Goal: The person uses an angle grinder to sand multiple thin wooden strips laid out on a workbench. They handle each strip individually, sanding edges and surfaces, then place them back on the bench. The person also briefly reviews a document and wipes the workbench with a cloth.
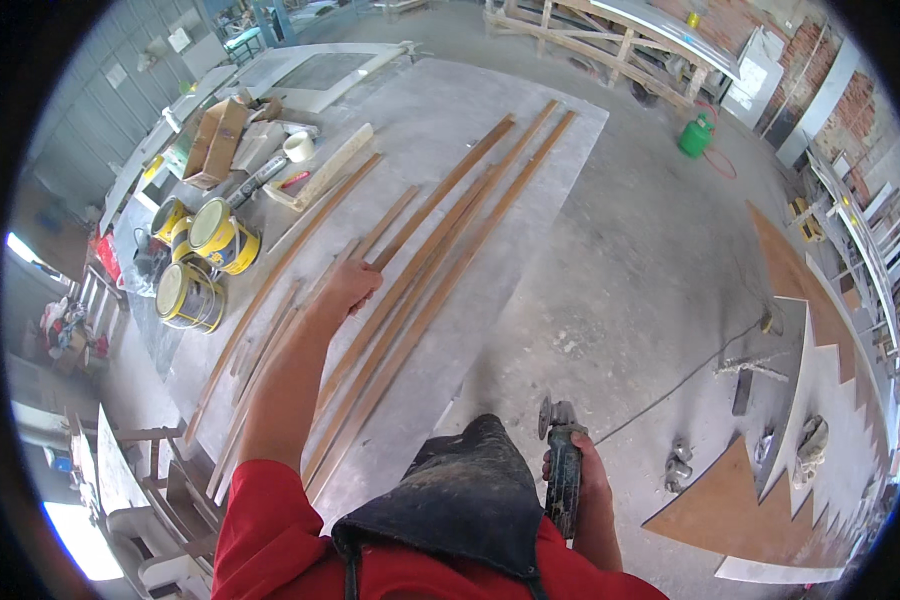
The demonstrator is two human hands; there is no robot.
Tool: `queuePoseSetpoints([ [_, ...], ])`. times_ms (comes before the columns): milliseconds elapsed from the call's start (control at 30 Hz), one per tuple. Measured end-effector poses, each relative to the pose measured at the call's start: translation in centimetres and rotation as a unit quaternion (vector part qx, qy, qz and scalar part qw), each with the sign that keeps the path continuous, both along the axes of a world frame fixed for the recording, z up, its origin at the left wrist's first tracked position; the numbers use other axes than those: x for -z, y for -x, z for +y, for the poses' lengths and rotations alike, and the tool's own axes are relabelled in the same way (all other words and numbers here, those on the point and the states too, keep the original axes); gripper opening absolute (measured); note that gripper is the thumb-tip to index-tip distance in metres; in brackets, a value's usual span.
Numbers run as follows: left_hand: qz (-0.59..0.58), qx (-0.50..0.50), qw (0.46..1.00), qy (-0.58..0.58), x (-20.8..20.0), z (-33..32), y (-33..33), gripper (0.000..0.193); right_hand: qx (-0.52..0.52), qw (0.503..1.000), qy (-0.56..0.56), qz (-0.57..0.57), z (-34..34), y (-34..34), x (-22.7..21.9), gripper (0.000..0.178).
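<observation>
My left hand [353, 285] reaches over the table with its fingers closed on a long brown wooden strip [440, 193]. More brown strips [495, 212] lie to its right, roughly parallel. Several thinner and shorter strips [280, 258] lie to its left. Down by my right side, off the table's edge, my right hand [592, 470] is wrapped around the dark body of an angle grinder [564, 480]. The grinder's disc and guard [557, 414] point away from me, and its cord [685, 380] trails off to the right.
Yellow and black buckets [225, 237], a cardboard box [215, 142] and a roll of tape [298, 147] crowd the grey table's [562, 128] left side. Jagged board offcuts [735, 510] and gloves [811, 450] lie on the right floor. A green gas cylinder [696, 136] stands farther back.
</observation>
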State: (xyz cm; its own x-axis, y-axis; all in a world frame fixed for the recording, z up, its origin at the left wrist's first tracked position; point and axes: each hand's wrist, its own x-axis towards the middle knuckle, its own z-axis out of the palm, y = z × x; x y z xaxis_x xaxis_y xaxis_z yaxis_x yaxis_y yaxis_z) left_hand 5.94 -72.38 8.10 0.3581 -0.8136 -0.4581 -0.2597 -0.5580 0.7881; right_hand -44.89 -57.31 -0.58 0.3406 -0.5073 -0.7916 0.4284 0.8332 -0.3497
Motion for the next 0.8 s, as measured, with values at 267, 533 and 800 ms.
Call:
queuePoseSetpoints([
  [267,0.233,-0.097,0.937,0.24,-11.3,8.7,7.4,0.013,-0.029,0.996,0.081,-0.009,-0.6,-0.4,-0.2,0.065],
  [533,0.145,-0.136,0.788,0.583,-25.8,14.3,4.1,0.032,-0.06,0.989,0.135,0.018,-2.1,-0.8,-2.5,0.064],
  [800,0.279,-0.467,0.555,0.63,-11.8,31.9,-8.1,0.039,-0.084,0.987,0.131,0.03,-2.9,-0.3,-2.9,0.063],
])
